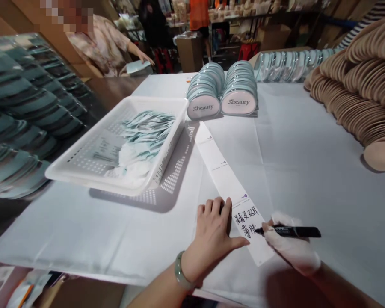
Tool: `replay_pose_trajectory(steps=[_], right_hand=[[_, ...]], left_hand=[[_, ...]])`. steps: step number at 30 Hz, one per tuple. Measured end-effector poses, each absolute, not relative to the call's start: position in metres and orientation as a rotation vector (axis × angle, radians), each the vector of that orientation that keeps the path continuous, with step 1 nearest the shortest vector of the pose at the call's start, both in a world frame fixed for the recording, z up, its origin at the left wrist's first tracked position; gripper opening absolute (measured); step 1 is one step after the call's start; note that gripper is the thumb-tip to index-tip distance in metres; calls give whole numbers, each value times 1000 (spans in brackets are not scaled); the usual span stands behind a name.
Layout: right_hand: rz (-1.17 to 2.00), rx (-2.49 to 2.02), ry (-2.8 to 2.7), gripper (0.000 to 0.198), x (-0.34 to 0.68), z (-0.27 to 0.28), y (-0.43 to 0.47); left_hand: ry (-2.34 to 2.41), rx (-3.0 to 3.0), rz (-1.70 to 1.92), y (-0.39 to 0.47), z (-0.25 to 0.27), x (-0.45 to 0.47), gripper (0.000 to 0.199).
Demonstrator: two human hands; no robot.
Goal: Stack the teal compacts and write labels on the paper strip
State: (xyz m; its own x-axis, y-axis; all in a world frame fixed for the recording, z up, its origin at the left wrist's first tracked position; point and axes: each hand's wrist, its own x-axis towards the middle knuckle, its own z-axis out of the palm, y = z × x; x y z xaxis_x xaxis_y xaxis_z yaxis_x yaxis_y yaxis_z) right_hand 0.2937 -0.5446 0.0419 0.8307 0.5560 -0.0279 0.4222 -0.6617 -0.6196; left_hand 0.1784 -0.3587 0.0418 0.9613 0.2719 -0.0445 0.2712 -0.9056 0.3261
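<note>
A long white strip of label paper (223,179) lies slantwise on the white tabletop. Handwritten black characters fill its near section. My right hand (290,244), wrapped in a white covering, grips a black marker pen (297,231) whose tip touches the paper at the end of the writing. My left hand (214,231) lies flat on the strip's left edge with the fingers spread and the thumb below the characters. A green bangle (180,269) circles the left wrist. Small printed marks repeat along the far part of the strip.
Left of the strip stands a white plastic basket (93,182) holding small packets. Stacked oval packages (239,102) marked "beauty" stand beyond it. Brown oval pieces (349,98) are piled at right, glossy teal packs (25,98) at left. A person (105,42) stands across the table.
</note>
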Motion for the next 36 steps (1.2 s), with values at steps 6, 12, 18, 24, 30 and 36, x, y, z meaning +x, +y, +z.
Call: replay_pose_trajectory(steps=[6,12,18,24,30,36], right_hand=[[315,-2321,-577,34,289,49,-540],[241,-2053,-373,36,307,48,-541],[368,-1974,-468,40,314,49,-547],[181,-2090,-648,36,311,40,-553],[246,-2113,-725,33,313,42,-556],[355,-2057,-685,35,311,44,-554]], left_hand=[[396,2781,11,-358,41,178,110],[397,2772,1,-359,41,179,108],[393,2748,-3,-360,45,178,106],[405,2746,-11,-360,45,179,107],[402,2758,-45,-360,44,179,108],[399,2765,-18,-360,43,179,108]])
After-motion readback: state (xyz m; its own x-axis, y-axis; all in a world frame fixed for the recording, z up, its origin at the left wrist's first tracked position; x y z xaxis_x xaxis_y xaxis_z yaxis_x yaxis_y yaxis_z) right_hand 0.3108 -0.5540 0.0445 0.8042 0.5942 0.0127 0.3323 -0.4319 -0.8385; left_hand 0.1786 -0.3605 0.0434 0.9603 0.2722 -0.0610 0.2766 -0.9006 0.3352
